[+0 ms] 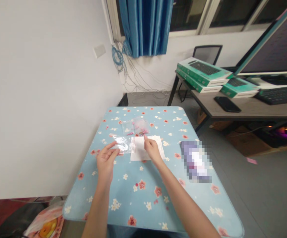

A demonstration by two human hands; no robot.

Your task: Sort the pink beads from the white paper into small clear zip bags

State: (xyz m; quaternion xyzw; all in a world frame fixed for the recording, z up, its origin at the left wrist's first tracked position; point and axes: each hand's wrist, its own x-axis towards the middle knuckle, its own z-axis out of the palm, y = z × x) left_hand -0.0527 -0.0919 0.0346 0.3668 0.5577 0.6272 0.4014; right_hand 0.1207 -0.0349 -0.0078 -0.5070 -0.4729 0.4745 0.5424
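Observation:
My left hand (106, 158) pinches the edge of a clear plastic bag (123, 145) between thumb and fingers. The bag lies stretched out to the right, its far end over the left side of a white paper sheet (140, 154). Above this sheet, my right hand (152, 148) is closed with its fingers curled in; what it holds, if anything, is hidden. Just beyond the hands rest two small clear bags: one with pink beads (143, 131), the other with a few pink pieces (130, 134) along its lower edge.
The table (126, 198) wears a blue flowered cover. At its right side lies a blurred-out purple and white item (196, 162). Beyond to the right stands a desk (205, 109) with green keyboard boxes (205, 71), a phone (227, 104) and a monitor (274, 46). A wall (46, 99) rises at left.

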